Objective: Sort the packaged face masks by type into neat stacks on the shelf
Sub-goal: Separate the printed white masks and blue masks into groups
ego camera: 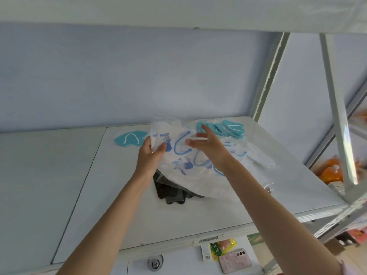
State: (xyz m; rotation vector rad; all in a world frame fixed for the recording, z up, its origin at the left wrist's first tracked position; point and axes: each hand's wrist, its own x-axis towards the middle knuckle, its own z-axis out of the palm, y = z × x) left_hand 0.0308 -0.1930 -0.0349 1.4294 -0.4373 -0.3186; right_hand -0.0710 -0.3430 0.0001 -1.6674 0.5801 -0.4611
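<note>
Pinching the left edge of a white mask packet [174, 155] with blue cartoon print, our left hand [150, 155] lifts it above the shelf [119, 205]. Our right hand [208, 143] is spread flat on top. Teal masks [228, 129] lie behind, black masks [170, 192] below. Writing is too blurred to read.

No wording can be read with certainty. A barcode label [206, 239] is fixed to the front edge of the shelf [127, 205], its digits too small to tell. Green characters are printed on a yellow packet [222, 247] below that edge, but they are blurred. Blue cartoon prints are seen on the white packaged masks [178, 155]; their small lettering is illegible.
</note>
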